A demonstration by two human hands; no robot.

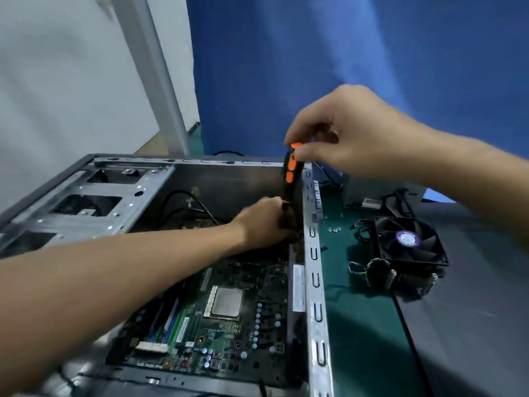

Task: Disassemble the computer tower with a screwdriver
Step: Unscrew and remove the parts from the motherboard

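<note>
The computer tower point(313, 282) (a dull-grey sheet-metal shell with slotted rims) is laid open on its side on the green-matted desk point(363, 325). A green motherboard point(229, 339) with a square silver chip is seen inside. The black, orange-studded screwdriver point(291, 179) is held upright at the case's far right corner. Its handle top is gripped by the right hand point(343, 130), and its lower end is clasped by the left hand point(263, 222).

One wide-angle camera sat on the person's head, close above the open computer case point(86, 219), facing forward and down; the worktop point(357, 325) showed along the case's right side.
</note>
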